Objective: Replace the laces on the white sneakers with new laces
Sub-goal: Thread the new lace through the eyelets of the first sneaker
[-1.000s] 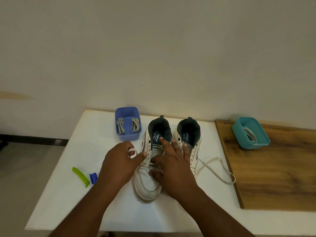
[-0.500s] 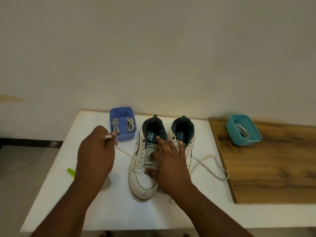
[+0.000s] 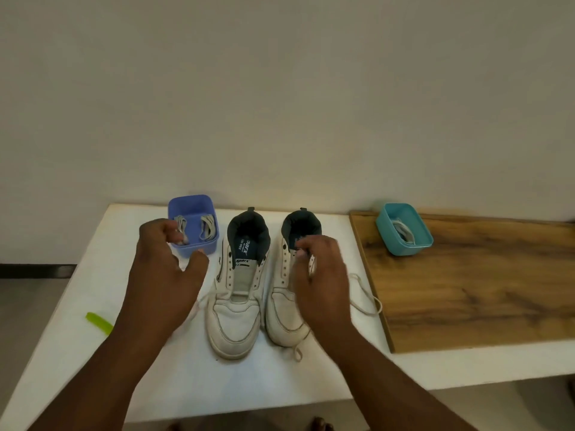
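Two white sneakers stand side by side on the white table point(image 3: 77, 306), toes toward me. The left sneaker point(image 3: 233, 309) shows bare upper eyelets, and a white lace point(image 3: 199, 303) trails from it to the left. My left hand point(image 3: 165, 272) hovers left of that shoe, in front of the purple box point(image 3: 210, 244), fingers loosely curled and holding nothing. My right hand point(image 3: 326, 284) is over the right sneaker point(image 3: 280, 315) and pinches a white lace near its upper eyelets. That shoe's lace loops out to the right point(image 3: 368, 303), with one end by the toe point(image 3: 298, 353).
The purple box holds grey bundled laces point(image 3: 208, 230). A teal box point(image 3: 404, 250) with a lace inside sits on the wooden board point(image 3: 466, 290) at the right. A green clip point(image 3: 99, 321) lies near the table's left edge. The wall is close behind.
My left hand let go of the lace it was pulling leftward and rose toward the purple box. My right hand left the left sneaker and moved onto the right one.
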Demonstrator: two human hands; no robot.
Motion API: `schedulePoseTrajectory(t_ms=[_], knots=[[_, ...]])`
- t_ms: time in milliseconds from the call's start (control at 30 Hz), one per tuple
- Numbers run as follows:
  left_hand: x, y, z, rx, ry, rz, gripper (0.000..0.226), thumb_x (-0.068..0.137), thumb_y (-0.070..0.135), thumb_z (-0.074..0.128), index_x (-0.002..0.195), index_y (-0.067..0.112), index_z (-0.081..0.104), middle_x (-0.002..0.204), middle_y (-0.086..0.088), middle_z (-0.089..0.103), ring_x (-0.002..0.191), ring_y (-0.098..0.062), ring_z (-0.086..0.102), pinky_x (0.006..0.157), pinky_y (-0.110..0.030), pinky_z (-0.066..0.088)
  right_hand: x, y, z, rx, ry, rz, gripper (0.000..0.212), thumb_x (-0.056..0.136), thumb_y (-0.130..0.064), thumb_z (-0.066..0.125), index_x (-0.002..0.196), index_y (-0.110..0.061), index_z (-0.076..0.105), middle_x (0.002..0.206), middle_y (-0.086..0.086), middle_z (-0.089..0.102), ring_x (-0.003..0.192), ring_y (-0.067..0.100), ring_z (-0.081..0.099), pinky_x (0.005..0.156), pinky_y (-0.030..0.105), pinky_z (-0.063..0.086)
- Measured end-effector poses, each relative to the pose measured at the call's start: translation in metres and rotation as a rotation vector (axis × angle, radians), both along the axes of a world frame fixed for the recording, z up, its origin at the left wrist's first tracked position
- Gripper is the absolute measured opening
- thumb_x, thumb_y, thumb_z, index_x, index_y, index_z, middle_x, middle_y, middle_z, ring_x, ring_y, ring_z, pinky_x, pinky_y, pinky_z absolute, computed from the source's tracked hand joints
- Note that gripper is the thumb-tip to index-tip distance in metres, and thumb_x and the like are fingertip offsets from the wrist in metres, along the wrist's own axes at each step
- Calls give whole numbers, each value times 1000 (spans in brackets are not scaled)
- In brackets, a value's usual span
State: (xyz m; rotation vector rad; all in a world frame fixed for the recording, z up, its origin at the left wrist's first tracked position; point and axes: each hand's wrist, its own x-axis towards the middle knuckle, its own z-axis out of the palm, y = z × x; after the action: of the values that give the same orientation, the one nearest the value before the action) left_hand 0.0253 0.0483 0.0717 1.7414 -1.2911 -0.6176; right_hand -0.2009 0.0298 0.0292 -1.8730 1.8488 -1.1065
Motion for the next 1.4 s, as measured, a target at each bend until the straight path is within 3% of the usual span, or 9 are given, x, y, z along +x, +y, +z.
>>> schedulePoseTrajectory(t_ms=[100,233,400,567,867,933,1100,1267,1400], knots=[[-3,1,6,0,181,39,37,97,-1,44,122,26,42,109,7,65,59,-15,51,55,-29,41,-45,-13,-16,124,234,-212,23,101,-20,52,123,-23,59,115,-1,60,101,16,60,89,37,53],[-6,2,4,-6,309,43,27,100,-1,37,115,17,49,102,6,72,71,-14,61,65,-29,50,-71,-10,-49,451,600,-153,28,103,-38,48,119,-23,65,113,2,64,99,20,62,88,33,53],[-12,1,7,114,484,20,14,107,25,42,114,26,54,90,5,76,56,-10,47,52,-24,42,-68,-8,-54,380,694,-181,25,104,-37,49,117,-29,69,107,-4,64,89,12,48,84,27,46],[-17,-5,12,272,1021,76,21,101,14,38,114,17,55,86,-15,75,50,-10,40,45,-22,35,-66,-10,-40,362,631,-232,17,98,-23,57,110,-22,69,104,-1,63,92,14,55,83,27,47],[-10,4,8,278,786,10,15,103,24,52,106,17,65,95,6,78,92,-14,74,75,-26,56,-70,-10,-60,405,784,-156,22,102,-33,50,111,-25,68,105,-4,64,90,12,54,84,26,49],[-9,5,9,304,847,17,14,99,23,59,105,13,66,95,0,78,90,-17,75,78,-30,57,-64,-11,-59,370,657,-207,20,103,-31,48,108,-19,64,104,-1,64,86,11,52,79,24,46],[-16,8,11,268,963,-34,19,91,24,67,104,12,72,95,-3,77,85,-15,69,82,-31,56,-28,-6,5,10,-162,-190,12,107,-21,48,97,-20,54,81,-2,59,71,8,56,59,18,41],[-21,9,15,211,1025,-139,40,74,35,70,111,17,71,86,-2,74,72,-11,65,76,-29,57,37,29,74,90,-333,247,27,99,-17,65,121,-31,67,86,-15,70,79,-1,65,70,13,51],[-12,3,16,195,945,-155,51,72,40,71,113,11,63,79,-9,72,67,-16,65,69,-32,57,66,30,72,165,-425,321,23,98,-16,66,113,-30,76,103,-17,76,102,3,70,92,25,56]])
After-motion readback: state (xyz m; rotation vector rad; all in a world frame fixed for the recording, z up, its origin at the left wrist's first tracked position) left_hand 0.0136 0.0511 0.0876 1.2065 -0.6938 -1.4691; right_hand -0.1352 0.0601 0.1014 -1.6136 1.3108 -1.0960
